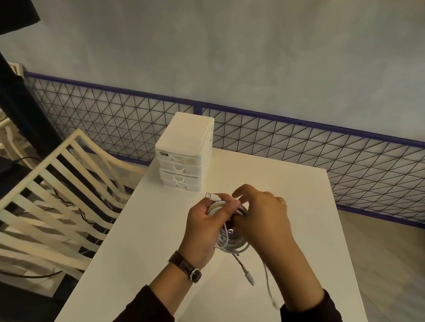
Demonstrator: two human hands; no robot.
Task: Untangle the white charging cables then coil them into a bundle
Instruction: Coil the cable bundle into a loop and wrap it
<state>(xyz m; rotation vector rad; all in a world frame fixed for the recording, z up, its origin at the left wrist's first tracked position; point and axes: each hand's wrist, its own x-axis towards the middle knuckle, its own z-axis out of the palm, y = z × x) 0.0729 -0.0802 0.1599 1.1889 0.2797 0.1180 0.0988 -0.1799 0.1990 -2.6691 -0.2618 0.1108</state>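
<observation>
Head view shows the cables (230,241) gathered into a loose white coil held above the bench (293,192), between the two hands and near its middle. The left hand (202,226) grips one side of the coil, thumb pressed across the strands, and one plug (208,195) sticks out past its fingers. The right hand (260,215) curls over the top of the loops with its thumb tucked among them, seemingly pinching a strand. A second plug (249,278) dangles below, and a blurred tail (269,284) hangs under the right wrist (it looks mid-swing). To finish well, I'd keep the left thumb clamped so the loops cannot spring apart, then feed the loose tails round in turns of the same size, watching that the hanging plug doesn't snag inside the coil. The bench is plain white and smooth, with a small drawer unit (183,158) at its far left corner. A slatted chair (51,186) stands to the left, and a mesh fence (333,157) runs along a pale wall behind.
</observation>
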